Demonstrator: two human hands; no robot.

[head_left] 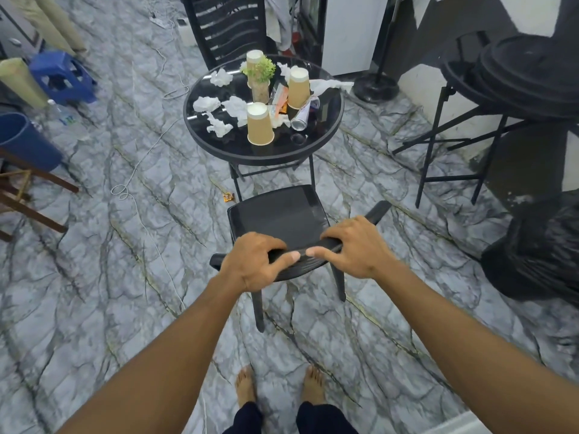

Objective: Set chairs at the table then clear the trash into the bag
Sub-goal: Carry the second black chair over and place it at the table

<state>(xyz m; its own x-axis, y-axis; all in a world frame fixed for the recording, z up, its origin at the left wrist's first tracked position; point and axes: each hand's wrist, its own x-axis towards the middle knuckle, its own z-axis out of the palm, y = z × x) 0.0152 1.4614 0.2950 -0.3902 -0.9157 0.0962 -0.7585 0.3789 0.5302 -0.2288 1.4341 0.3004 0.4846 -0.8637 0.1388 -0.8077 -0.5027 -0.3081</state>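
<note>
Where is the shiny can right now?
In the head view, the can lies on its side on the right part of the round table, between the front paper cup and the right paper cup.

Far chair [230,26] — top cut off

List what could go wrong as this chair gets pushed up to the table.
1. Both hands, left and right, grip the chair; bumping the round table could topple the upside-down paper cups.
2. The white cable on the floor could catch bare feet.
</note>
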